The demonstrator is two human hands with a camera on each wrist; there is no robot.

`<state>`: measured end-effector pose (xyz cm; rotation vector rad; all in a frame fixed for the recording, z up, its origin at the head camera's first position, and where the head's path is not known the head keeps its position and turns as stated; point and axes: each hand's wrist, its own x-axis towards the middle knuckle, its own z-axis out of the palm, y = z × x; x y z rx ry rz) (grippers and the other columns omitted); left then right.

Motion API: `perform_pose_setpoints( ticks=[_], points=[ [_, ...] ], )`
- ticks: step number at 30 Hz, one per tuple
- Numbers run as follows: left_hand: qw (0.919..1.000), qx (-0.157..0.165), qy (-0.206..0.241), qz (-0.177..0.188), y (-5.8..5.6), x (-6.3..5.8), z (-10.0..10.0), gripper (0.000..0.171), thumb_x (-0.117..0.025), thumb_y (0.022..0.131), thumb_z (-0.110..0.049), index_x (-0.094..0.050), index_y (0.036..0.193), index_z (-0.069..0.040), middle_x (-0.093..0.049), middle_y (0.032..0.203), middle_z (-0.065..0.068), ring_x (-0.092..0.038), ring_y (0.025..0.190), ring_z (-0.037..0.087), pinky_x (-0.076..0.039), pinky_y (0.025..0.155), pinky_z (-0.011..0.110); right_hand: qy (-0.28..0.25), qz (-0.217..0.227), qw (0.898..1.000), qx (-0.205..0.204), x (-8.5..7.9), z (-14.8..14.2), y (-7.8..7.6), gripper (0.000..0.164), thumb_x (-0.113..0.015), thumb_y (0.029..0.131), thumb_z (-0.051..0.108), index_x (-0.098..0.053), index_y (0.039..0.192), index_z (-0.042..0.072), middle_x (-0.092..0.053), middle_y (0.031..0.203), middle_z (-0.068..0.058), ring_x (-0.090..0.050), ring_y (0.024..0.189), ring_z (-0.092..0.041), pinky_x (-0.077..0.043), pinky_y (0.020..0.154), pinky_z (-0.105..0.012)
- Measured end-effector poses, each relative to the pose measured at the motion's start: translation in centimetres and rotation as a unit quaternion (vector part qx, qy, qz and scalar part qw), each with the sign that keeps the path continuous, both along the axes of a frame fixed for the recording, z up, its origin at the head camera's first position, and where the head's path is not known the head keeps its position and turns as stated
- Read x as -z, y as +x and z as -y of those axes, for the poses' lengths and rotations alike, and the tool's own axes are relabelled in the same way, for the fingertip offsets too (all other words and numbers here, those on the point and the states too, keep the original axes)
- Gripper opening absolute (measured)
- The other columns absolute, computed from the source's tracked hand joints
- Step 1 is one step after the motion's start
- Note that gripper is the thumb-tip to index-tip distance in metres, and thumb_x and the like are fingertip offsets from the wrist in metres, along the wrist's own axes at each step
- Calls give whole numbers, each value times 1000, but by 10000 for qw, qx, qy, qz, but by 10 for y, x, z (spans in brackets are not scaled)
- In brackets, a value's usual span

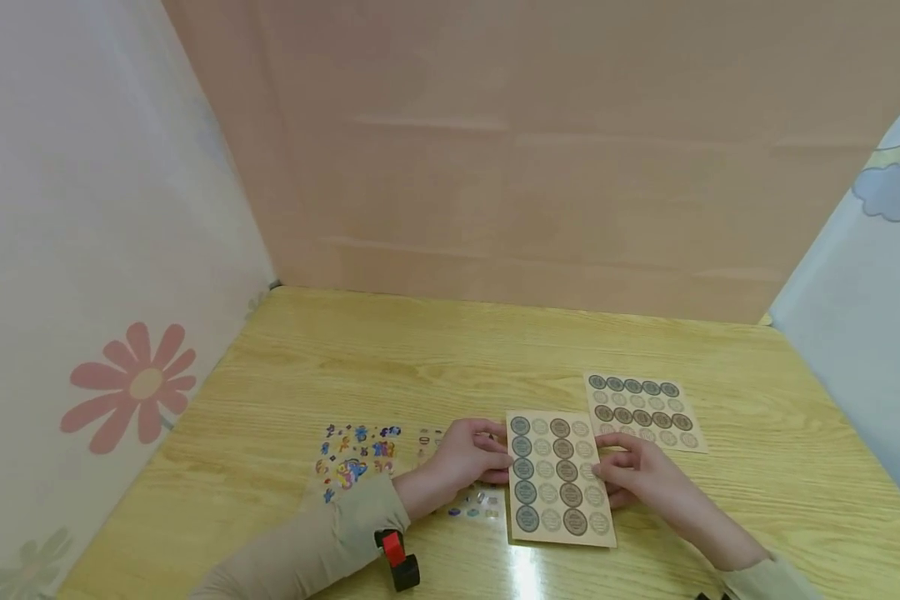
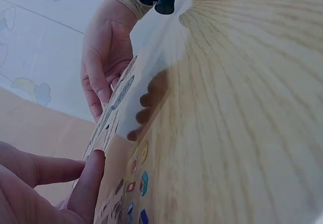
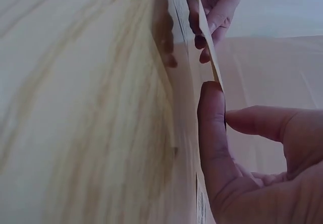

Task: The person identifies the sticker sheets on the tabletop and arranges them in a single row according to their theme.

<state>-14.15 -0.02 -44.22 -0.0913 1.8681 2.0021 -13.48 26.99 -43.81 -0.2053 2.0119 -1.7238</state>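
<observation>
Pinching a round-seal sticker sheet (image 1: 553, 479) just above the desk (image 1: 390, 350), left edge in the closed grip of the left hand (image 1: 461, 454), right edge likewise in the right hand (image 1: 641, 475), nearer than a similar sheet (image 1: 643, 417) at far right.

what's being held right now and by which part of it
The nearer sheet of round stickers, pinched by its two long edges: left grip on the left edge, right grip on the right.

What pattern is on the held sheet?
The sheet has alternating columns of dark and pale circles; best: head view.
</observation>
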Motion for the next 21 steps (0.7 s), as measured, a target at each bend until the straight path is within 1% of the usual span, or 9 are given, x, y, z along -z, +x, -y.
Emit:
perform_pose_setpoints(
  ticks=[5,13,17,21],
  points=[
    [9999,55,93,-32,2,-1,1,32,-69,80,12,-61,111,5,-66,84,15,-69,70,27,-59,65,36,173,-13,9997,153,0,0,-1,56,-62,92,5,-31,133,-18,-64,85,-13,-67,76,-27,-59,65,-43],
    [9998,-143,32,-114,2,-3,1,30,-68,80,14,-61,108,6,-68,84,17,-69,71,29,-59,65,36,111,-1,9996,269,3,-1,-1,54,-60,91,1,-31,131,-20,-66,89,-14,-67,76,-29,-59,68,-44],
    [9997,-212,-62,-124,1,-2,2,30,-69,79,13,-62,107,6,-67,85,16,-69,71,28,-59,64,35,192,-50,9995,234,4,0,-1,59,-63,90,2,-29,133,-21,-65,87,-13,-67,77,-27,-59,68,-43],
    [9997,-187,-118,-132,0,-1,3,29,-69,80,13,-62,107,6,-68,85,16,-70,71,27,-59,65,35,219,-40,9996,153,2,1,0,65,-64,89,3,-26,135,-21,-64,90,-14,-67,80,-29,-58,70,-43]
  ],
)
